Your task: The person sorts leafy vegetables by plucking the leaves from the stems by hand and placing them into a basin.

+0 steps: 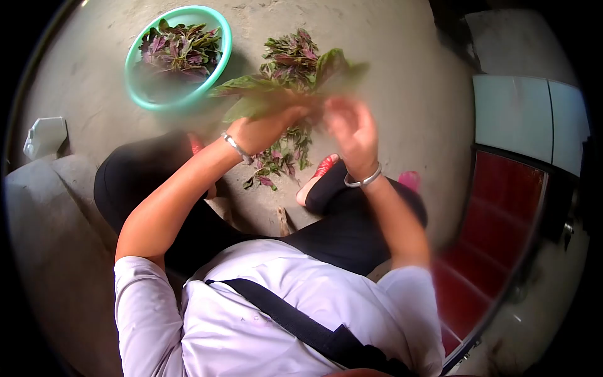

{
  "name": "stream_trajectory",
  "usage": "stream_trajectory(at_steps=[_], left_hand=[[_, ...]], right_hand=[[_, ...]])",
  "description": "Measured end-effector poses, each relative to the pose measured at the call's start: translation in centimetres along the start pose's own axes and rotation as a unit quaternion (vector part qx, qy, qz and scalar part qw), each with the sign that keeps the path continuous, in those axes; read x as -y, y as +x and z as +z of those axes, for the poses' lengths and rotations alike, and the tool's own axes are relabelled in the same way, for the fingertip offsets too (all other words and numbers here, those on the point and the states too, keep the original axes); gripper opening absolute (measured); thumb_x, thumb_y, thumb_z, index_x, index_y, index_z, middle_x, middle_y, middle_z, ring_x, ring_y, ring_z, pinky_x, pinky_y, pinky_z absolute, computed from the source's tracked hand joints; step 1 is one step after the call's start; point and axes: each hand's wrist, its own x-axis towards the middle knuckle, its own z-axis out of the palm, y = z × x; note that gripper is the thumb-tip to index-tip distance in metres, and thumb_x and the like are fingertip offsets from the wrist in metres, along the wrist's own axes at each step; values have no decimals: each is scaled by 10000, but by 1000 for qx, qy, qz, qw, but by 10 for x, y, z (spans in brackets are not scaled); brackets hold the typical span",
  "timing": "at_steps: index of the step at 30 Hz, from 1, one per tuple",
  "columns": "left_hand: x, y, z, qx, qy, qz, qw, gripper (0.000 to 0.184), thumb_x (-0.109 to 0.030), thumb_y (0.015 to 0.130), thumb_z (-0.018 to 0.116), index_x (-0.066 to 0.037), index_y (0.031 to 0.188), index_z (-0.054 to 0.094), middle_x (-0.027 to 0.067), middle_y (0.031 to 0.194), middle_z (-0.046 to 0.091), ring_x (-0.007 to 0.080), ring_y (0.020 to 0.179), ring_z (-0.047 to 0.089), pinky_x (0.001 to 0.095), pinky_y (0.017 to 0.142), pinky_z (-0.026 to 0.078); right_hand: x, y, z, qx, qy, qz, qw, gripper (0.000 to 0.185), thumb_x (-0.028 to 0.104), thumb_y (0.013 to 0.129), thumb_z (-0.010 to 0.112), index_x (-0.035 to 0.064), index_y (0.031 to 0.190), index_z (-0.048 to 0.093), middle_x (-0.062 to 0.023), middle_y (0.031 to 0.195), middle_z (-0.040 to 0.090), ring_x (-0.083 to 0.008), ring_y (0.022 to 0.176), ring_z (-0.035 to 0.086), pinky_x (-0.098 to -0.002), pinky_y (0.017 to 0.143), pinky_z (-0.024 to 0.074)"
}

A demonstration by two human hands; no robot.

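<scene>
My left hand (267, 129), with a silver bangle at its wrist, is closed around a bunch of broad green leaves (251, 100) that look like amaranth. My right hand (355, 129) is close beside the bunch at its right end, its fingers smeared by motion, so its grip is unclear. Beyond the hands, a pile of purple-green amaranth (292, 53) lies on the floor. Loose leaves and sprigs (276, 163) are scattered under my hands. At the upper left, a turquoise basin (227, 47) holds more purple-green leaves (182, 50).
Bare grey floor (402, 81) surrounds the pile. My bent legs and red-strapped footwear (325, 166) frame the near side. A white plastic container (45, 138) stands at the left. Along the right are a pale cabinet (512, 116) and red tiles (496, 213).
</scene>
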Motion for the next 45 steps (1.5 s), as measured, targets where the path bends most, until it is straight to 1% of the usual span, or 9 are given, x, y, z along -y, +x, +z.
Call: stream_trajectory(at_steps=[9,10,13,17,18,21,24,36,45], left_hand=[[9,-6,17,26,-73,-19,997,266,-161,867,531,2,1075,557,46,969,616,85,865,531,264,769,437],[6,-4,14,29,-94,6,995,287,-182,858,547,-4,1084,555,40,957,613,92,848,532,252,750,437],[6,-1,12,30,-98,-131,986,291,-206,842,571,-27,1072,570,37,929,610,103,825,533,234,734,434],[10,-1,13,-1,-193,-127,973,267,-235,830,585,-14,979,596,10,772,597,60,669,493,192,592,387],[8,-1,12,-5,-182,-117,976,281,-220,806,536,26,927,597,64,802,597,116,674,545,251,593,431],[0,-1,9,-1,-182,-147,972,275,-218,809,532,22,927,596,62,799,599,102,662,543,226,572,423],[3,-1,12,-9,-238,-138,961,239,-217,858,532,-1,934,599,-7,729,573,50,648,487,187,567,365],[4,2,10,41,-308,-149,939,259,-124,891,456,-4,1111,521,83,957,620,52,709,521,175,608,407],[7,4,5,-9,-348,-141,927,266,-106,871,495,2,1114,516,86,966,608,62,724,530,174,604,413]], right_hand=[[7,-1,-5,-47,91,91,991,122,107,822,566,49,927,540,-29,841,584,-115,692,549,-240,611,415],[8,-1,-6,-41,102,93,990,122,98,819,567,49,928,541,-32,840,585,-116,686,550,-241,606,416],[8,-1,-8,-31,126,100,986,109,82,811,564,36,908,546,-38,810,587,-111,653,547,-233,578,417],[12,-1,-7,-49,141,103,983,96,72,804,544,11,879,547,-31,745,578,-93,609,533,-214,541,411],[13,-1,-7,-55,146,107,982,98,65,802,540,12,885,545,-28,743,574,-92,607,530,-214,539,409],[16,-1,-5,-66,162,109,979,113,44,796,528,14,905,536,-27,752,565,-91,604,522,-217,534,403],[17,-2,-7,-56,166,116,978,121,25,791,516,16,911,530,-33,765,559,-94,608,512,-222,534,398],[15,1,-12,-25,205,139,968,153,118,812,536,31,937,523,-48,825,562,-92,620,502,-215,536,388],[1,-8,3,96,51,224,969,140,78,836,547,-10,944,536,-72,821,599,-86,641,548,-206,541,450]])
